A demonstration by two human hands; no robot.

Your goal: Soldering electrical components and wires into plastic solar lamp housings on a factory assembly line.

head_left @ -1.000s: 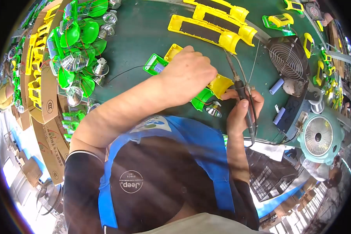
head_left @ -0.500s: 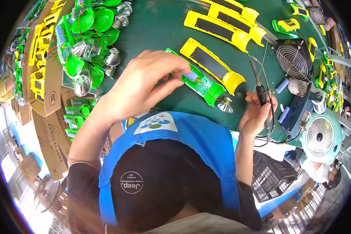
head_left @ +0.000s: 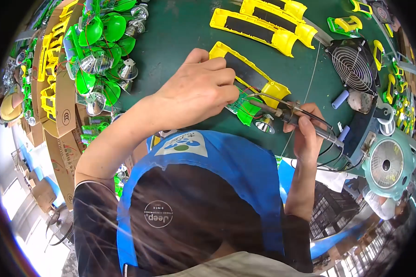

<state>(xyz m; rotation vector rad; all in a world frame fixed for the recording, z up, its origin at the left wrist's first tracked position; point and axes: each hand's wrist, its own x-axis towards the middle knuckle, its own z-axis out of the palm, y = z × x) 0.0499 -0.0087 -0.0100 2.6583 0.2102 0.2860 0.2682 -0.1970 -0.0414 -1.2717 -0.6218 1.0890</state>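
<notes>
My right hand point(head_left: 308, 134) grips a soldering iron point(head_left: 289, 115) with a thin bent metal tube along its barrel. The iron's tip reaches the green circuit board point(head_left: 243, 104) in a green lamp housing point(head_left: 246, 118). Curled over the other end of this housing is my left hand point(head_left: 203, 87), its fingers closed and what they pinch hidden from view. Red and dark wires run from the board to a silver reflector point(head_left: 265, 124) at the housing's near right end. A yellow cover point(head_left: 276, 92) with a dark panel lies just beyond the housing.
More yellow covers point(head_left: 250, 31) lie at the far side of the green table point(head_left: 171, 37). Green housings with reflectors point(head_left: 95, 62) are piled at left beside a cardboard box point(head_left: 62, 106). At right are a black fan point(head_left: 353, 67), blue cylindrical cells point(head_left: 340, 99) and a pale green fan point(head_left: 387, 161).
My right hand has swung the soldering iron from upright to pointing left, its tip now over the board. My left hand has moved right and covers more of the green housing.
</notes>
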